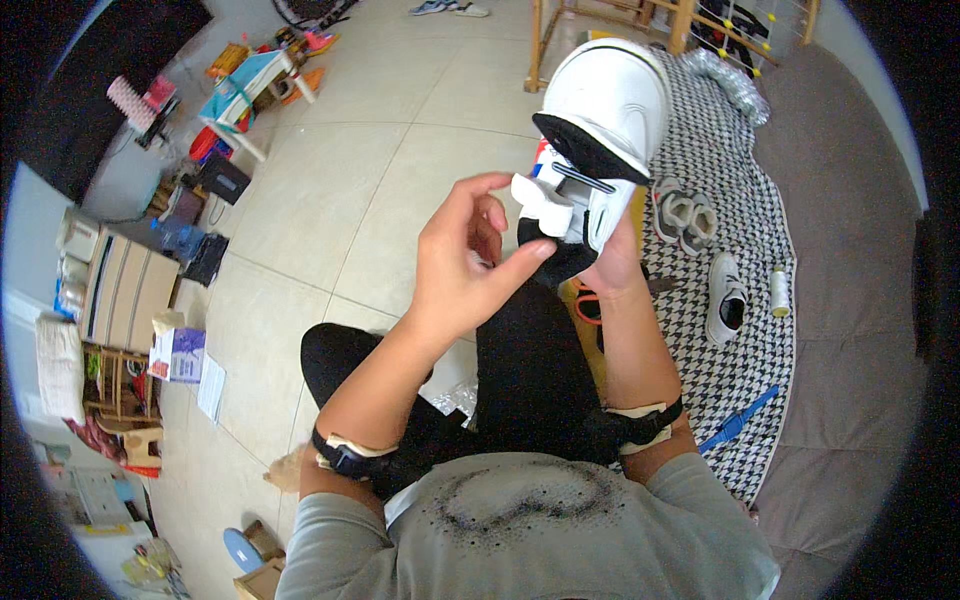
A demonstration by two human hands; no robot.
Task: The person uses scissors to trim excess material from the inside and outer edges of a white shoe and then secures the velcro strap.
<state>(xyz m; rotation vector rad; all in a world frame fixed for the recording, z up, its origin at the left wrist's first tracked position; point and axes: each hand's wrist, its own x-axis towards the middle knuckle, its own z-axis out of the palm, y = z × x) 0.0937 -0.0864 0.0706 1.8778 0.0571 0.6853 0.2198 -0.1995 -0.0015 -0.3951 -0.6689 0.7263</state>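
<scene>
A white shoe (610, 95) with black lining is held up in front of me, its toe pointing away. Its white strap (545, 207) stands loose above the opening. My left hand (450, 255) grips the shoe's near left side, thumb on the black lining and index finger at the strap; its other fingers are curled. My right hand (617, 262) supports the shoe from the right and below, most of its fingers hidden behind it. Below the right hand, orange scissor-like handles (588, 303) show partly.
On the right, a houndstooth cloth (740, 385) covers part of a brown couch (840, 300). It bears another white shoe (727, 298), a pair of sneakers (685, 218), a white spool (779, 291) and a blue strap (740, 420). A small white table (250, 85) stands far left.
</scene>
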